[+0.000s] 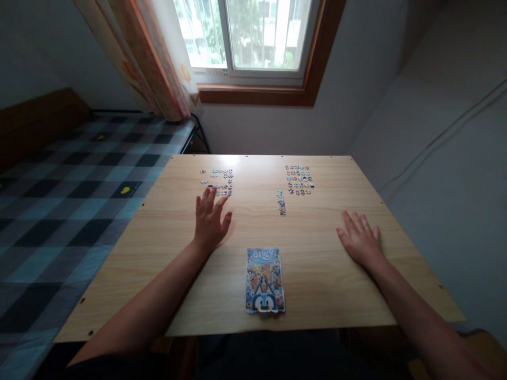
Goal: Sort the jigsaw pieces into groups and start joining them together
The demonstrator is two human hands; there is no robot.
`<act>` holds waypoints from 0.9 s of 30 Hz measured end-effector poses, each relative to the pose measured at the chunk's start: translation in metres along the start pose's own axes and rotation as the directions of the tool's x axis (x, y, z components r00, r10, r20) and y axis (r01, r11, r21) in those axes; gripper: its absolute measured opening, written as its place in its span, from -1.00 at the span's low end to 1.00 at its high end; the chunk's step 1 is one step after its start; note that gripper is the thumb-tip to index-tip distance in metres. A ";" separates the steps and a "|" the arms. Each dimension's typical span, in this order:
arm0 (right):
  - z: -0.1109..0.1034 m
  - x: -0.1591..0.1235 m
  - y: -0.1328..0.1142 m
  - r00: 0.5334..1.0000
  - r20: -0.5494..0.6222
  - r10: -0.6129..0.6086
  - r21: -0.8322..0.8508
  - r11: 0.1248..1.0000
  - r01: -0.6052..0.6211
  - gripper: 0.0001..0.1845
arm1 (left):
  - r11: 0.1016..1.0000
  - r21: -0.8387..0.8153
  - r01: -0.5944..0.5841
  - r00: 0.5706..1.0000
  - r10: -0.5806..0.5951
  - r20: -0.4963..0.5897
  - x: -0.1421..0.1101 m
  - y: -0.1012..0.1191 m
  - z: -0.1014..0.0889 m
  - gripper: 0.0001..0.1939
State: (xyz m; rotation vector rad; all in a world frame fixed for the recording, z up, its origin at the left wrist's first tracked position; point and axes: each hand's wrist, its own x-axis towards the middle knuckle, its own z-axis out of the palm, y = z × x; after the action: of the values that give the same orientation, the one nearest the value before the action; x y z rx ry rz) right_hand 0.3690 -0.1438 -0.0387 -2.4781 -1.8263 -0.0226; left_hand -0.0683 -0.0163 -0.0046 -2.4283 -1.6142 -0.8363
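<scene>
My left hand (209,219) reaches over the near side of the left group of loose jigsaw pieces (225,179), fingers spread, covering part of it. Whether its fingertips touch a piece I cannot tell. Flat on the right part of the table lies my right hand (360,237), fingers stretched out, holding nothing. Loose jigsaw pieces (300,179) are laid out in rows at the far right. Between the two groups, a little nearer, is a narrow upright strip of joined jigsaw pieces (281,203). A blue Bluey picture sheet (265,279) lies near the front edge.
The wooden table (312,285) has its far edge toward the window (261,37). On the left stands a bed (130,158) with a checked cover, beside an orange curtain (154,63). A cable (439,132) runs along the right wall.
</scene>
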 end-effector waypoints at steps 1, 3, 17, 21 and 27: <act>0.001 -0.001 0.010 0.999 0.023 0.035 -0.025 0.999 -0.034 -0.31 | 0.998 0.015 0.060 0.998 -0.060 -0.026 0.000 -0.009 -0.002 -0.50; 0.005 -0.003 0.028 0.995 0.050 0.081 -0.066 0.995 -0.078 -0.29 | 0.983 0.033 0.182 0.981 -0.179 -0.079 0.000 -0.029 -0.007 -0.49; 0.035 0.031 0.089 0.988 0.022 0.153 -0.050 0.987 -0.151 -0.20 | 0.707 0.327 0.627 0.749 -0.662 -0.004 -0.019 -0.194 -0.051 -0.35; 0.037 0.057 0.091 0.978 -0.008 0.206 0.012 0.978 -0.206 -0.19 | 0.713 0.418 0.562 0.740 -0.660 0.130 -0.011 -0.199 -0.040 -0.28; 0.031 0.097 0.072 0.945 -0.010 0.328 0.080 0.942 -0.326 -0.19 | 0.673 0.413 0.614 0.687 -0.713 0.140 0.019 -0.198 -0.025 -0.24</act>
State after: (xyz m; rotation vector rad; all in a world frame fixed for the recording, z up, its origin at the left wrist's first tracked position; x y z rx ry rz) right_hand 0.4659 -0.0704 -0.0683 -2.6771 -1.3556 0.0352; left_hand -0.2464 0.0747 -0.0144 -1.7454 -2.5928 -0.1934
